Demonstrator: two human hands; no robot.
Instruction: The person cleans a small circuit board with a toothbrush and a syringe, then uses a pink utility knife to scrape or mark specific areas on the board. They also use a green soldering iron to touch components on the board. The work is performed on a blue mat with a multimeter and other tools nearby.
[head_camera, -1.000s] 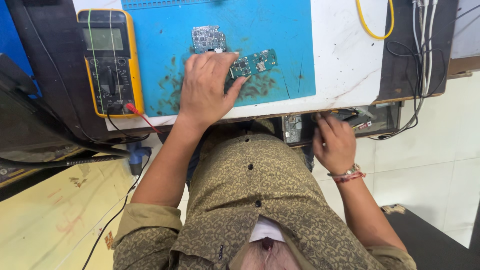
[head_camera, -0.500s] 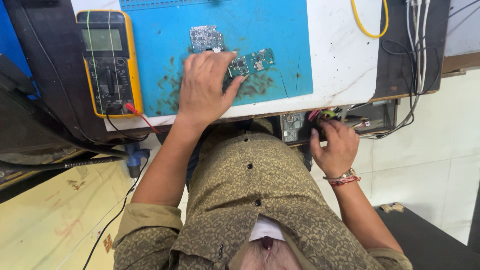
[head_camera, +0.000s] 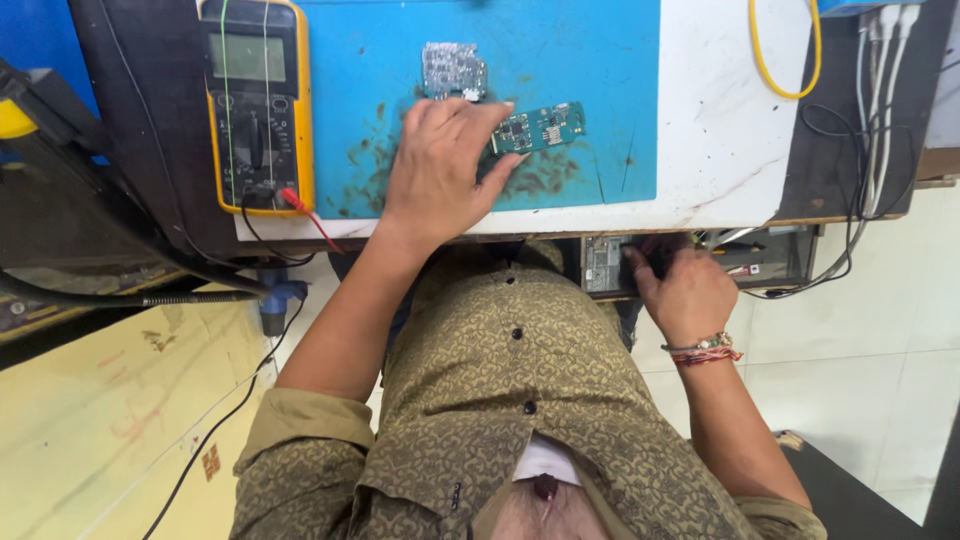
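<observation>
My left hand (head_camera: 440, 170) lies flat on a blue work mat (head_camera: 560, 60), fingers spread, its fingertips touching a small green circuit board (head_camera: 540, 127). A silver shielded board (head_camera: 453, 70) sits just beyond that hand on the mat. My right hand (head_camera: 685, 290) reaches into an open drawer (head_camera: 760, 260) under the table's front edge, its fingers curled around something dark that I cannot make out.
A yellow-cased multimeter (head_camera: 255, 100) lies left of the mat with red and black leads. A yellow cable loop (head_camera: 785, 70) lies on the white tabletop (head_camera: 720, 150). White and black cables (head_camera: 870, 120) hang at the right. A dark flexible hose (head_camera: 150, 295) runs at left.
My right hand has shifted slightly inside the drawer and closed on something dark. My left hand has stayed on the mat by the green board.
</observation>
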